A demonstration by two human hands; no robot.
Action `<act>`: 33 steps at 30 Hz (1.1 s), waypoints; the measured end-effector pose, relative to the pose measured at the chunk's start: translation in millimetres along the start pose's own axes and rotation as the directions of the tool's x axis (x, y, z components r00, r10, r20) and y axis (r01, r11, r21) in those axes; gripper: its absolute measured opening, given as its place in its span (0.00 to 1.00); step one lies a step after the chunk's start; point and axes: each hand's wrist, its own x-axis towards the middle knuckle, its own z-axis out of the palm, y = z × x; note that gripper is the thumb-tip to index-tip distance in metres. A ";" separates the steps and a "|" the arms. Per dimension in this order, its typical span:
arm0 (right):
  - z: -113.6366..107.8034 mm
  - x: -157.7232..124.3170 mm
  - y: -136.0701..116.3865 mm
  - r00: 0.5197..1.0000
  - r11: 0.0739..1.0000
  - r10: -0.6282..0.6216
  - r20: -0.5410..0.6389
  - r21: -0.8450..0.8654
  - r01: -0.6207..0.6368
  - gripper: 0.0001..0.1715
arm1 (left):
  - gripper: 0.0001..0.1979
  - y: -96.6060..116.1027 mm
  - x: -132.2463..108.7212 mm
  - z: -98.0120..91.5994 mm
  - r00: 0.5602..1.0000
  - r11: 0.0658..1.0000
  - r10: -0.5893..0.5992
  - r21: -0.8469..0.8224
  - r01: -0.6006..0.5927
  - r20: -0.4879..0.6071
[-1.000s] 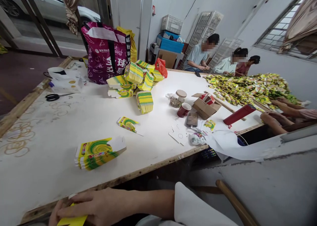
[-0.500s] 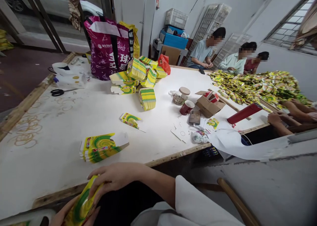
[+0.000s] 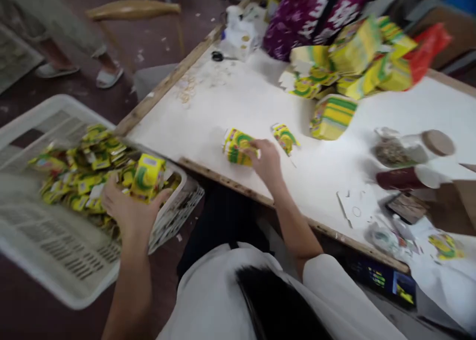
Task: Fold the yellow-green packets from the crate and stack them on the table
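My left hand (image 3: pixel 134 208) is over a white plastic crate (image 3: pixel 59 260), thumb and fingers spread apart. A small yellow-green printed box (image 3: pixel 148 176) sits between them, with a gap between it and the fingers. Beneath lie many similar filled boxes (image 3: pixel 84 183) in the crate. On the white table my right hand (image 3: pixel 266 161) has its fingertips closed at the right end of a short stack of flat yellow-green cartons (image 3: pixel 236 146). How many cartons it grips is hidden. A single flat carton (image 3: pixel 284 139) lies just right of the stack.
Bundled cartons (image 3: pixel 334 114) are heaped near a purple bag (image 3: pixel 286 27) at the back. Scissors (image 3: pixel 218 56) and rubber bands (image 3: pixel 186 89) lie on the left. A jar (image 3: pixel 416 146), a red cup (image 3: pixel 403 177) and a wooden chair (image 3: pixel 134 10) are around. Another person's legs (image 3: pixel 70 27) show upper left.
The view has swung left and down, showing the crate. My left hand has carried a box over the crate and spread its fingers. My right hand has left that box and reached the stack.
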 end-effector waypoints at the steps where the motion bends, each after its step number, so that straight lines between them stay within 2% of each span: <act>1: 0.4 7.0 7.2 1.000 0.992 0.021 -0.016 -0.122 -0.023 0.16 | 0.56 -12.4 -0.8 -5.9 0.999 0.998 -0.035 0.044 0.035 -0.001; 3: 4.7 15.9 18.8 0.998 0.954 0.061 -0.020 -0.293 -0.064 0.18 | 0.54 -32.6 -6.9 -13.9 0.997 0.995 -0.080 0.068 0.079 0.004; 5: 10.5 18.5 25.7 0.998 0.933 0.067 0.001 -0.354 -0.063 0.17 | 0.48 -45.2 -17.5 -15.0 0.995 0.994 -0.099 0.041 0.098 0.021; 7: 14.1 17.3 27.7 0.997 0.918 0.076 0.007 -0.391 -0.067 0.16 | 0.40 -51.5 -29.9 -10.0 0.995 0.995 -0.100 -0.006 0.100 0.030; 9: 14.8 14.9 26.1 0.994 0.889 0.106 -0.039 -0.444 -0.112 0.19 | 0.35 -54.7 -40.7 -3.3 0.993 0.993 -0.100 -0.061 0.103 0.056; 12: 12.4 13.0 20.2 0.979 0.833 0.170 -0.110 -0.515 -0.202 0.21 | 0.31 -59.9 -49.8 2.2 0.990 0.982 -0.108 -0.144 0.121 0.093; 15: 9.9 14.1 13.5 0.965 0.796 0.240 -0.109 -0.546 -0.260 0.20 | 0.28 -67.7 -51.2 0.7 0.990 0.969 -0.110 -0.213 0.127 0.089; 21: 7.9 16.9 5.8 0.937 0.760 0.313 -0.157 -0.550 -0.346 0.20 | 0.23 -77.3 -53.7 -1.4 0.988 0.955 -0.135 -0.256 0.151 0.082; 24: 6.4 18.0 6.1 0.941 0.796 0.301 -0.155 -0.503 -0.337 0.20 | 0.21 -78.6 -58.0 2.4 0.986 0.945 -0.138 -0.286 0.160 0.098; 29: 3.4 18.6 2.7 0.946 0.861 0.272 -0.177 -0.395 -0.321 0.28 | 0.19 -82.0 -63.0 7.9 0.985 0.929 -0.130 -0.334 0.162 0.115; 33: 0.5 16.2 -0.3 0.939 0.882 0.261 -0.222 -0.341 -0.326 0.27 | 0.17 -88.1 -63.2 10.4 0.983 0.919 -0.132 -0.357 0.169 0.124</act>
